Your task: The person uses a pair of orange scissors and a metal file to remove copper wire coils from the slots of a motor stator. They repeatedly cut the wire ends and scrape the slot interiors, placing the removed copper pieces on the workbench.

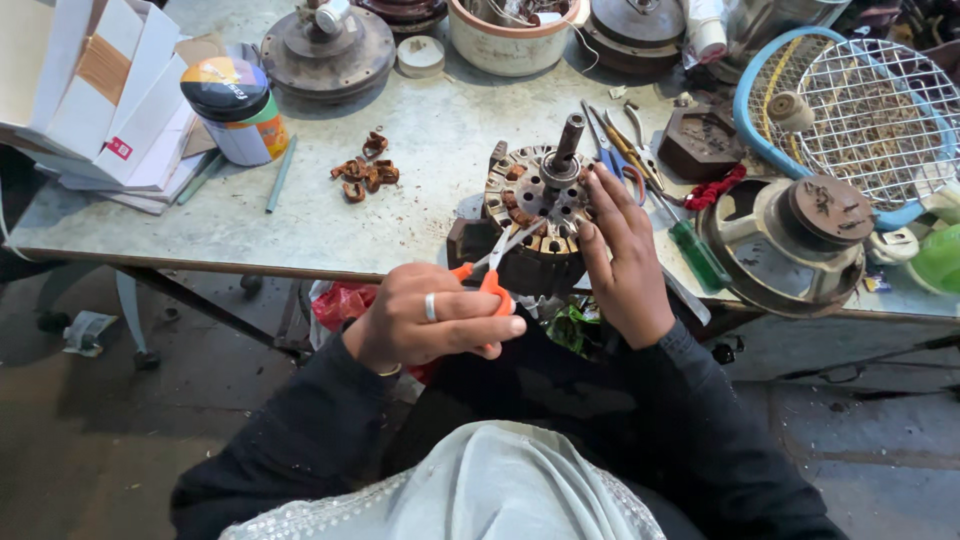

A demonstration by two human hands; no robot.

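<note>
Two bare hands work at the near edge of a worn grey workbench (330, 225). The left hand (430, 325) is clenched around the orange handles of a small pair of scissors (495, 262), whose blades angle up and to the right so that the tips reach the rim of a round motor stator (540, 205). The right hand (625, 260) lies against the stator's right side, fingers (605, 200) stretched flat over its slotted top, steadying rather than gripping it. The stator stands between both hands, its steel shaft pointing up. A green-handled screwdriver (690, 245) lies just right of the right hand, and scraps of copper winding (365, 172) lie well apart to the left.
</note>
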